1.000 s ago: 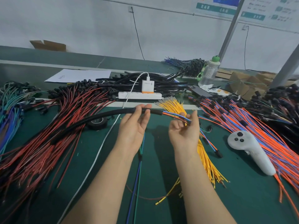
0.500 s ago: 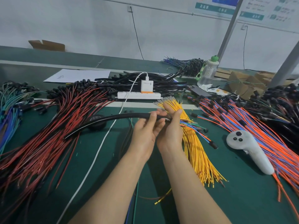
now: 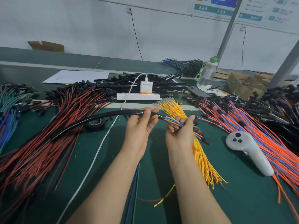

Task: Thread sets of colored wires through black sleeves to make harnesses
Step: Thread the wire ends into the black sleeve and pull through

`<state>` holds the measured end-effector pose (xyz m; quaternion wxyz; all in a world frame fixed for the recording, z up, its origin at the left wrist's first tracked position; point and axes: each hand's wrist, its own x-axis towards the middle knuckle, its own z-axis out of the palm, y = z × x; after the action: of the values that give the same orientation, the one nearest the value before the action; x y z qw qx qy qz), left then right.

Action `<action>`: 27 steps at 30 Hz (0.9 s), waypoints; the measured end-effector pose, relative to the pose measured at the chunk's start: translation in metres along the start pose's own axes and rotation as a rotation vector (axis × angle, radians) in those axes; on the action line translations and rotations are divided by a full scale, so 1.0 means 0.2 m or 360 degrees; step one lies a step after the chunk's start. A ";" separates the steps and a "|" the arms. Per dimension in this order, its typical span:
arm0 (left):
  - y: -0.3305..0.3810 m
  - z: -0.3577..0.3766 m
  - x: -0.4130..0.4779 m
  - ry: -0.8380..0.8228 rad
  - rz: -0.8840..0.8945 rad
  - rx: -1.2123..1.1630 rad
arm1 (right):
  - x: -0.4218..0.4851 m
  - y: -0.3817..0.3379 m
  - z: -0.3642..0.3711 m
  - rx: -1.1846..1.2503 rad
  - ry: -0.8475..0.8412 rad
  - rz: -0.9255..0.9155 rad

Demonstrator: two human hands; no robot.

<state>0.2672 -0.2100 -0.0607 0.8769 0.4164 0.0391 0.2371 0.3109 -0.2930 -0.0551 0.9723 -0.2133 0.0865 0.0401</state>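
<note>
A long black sleeve (image 3: 100, 118) arcs from the red wire heap at left up to my left hand (image 3: 140, 128), which grips its right end above the green mat. A set of colored wires (image 3: 172, 122), blue, green and orange, comes out of that sleeve end and runs right into my right hand (image 3: 181, 133), which pinches the bundle. The wires' black plug ends (image 3: 204, 140) hang past my right hand. Both hands are held a short gap apart above the mat.
Red and black wires (image 3: 48, 136) heap at left, yellow wires (image 3: 200, 156) lie under my right hand, orange and blue wires (image 3: 258, 135) spread at right. A white controller (image 3: 249, 151), tape roll (image 3: 95, 124), power strip (image 3: 138, 96), spare black sleeves (image 3: 145, 83) and bottle (image 3: 207, 73) sit around.
My hands were together at the sleeve end half a second ago. My right hand has since moved right, drawing more of the colored wires out of the sleeve.
</note>
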 end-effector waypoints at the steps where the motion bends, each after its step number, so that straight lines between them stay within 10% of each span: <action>1: -0.01 0.00 -0.01 -0.0007 0.0009 0.0031 | 0.00 0.01 0.01 -0.0011 0.0001 -0.0060; 8: 0.03 0.04 -0.02 -0.0073 -0.0012 -0.0006 | 0.01 -0.04 0.01 -0.0011 -0.0067 0.0042; 17: 0.15 0.05 0.03 0.0071 -0.0121 -0.0569 | -0.03 -0.10 0.03 -0.0618 -0.0924 -0.0079; 27: 0.04 0.11 0.01 0.0059 -0.0049 -0.0246 | -0.02 -0.02 0.03 -0.0943 -0.0556 -0.0604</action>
<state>0.2717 -0.2211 -0.0408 0.9091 0.3422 0.0432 0.2336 0.3094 -0.2939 -0.0468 0.8589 -0.4869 -0.1364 -0.0814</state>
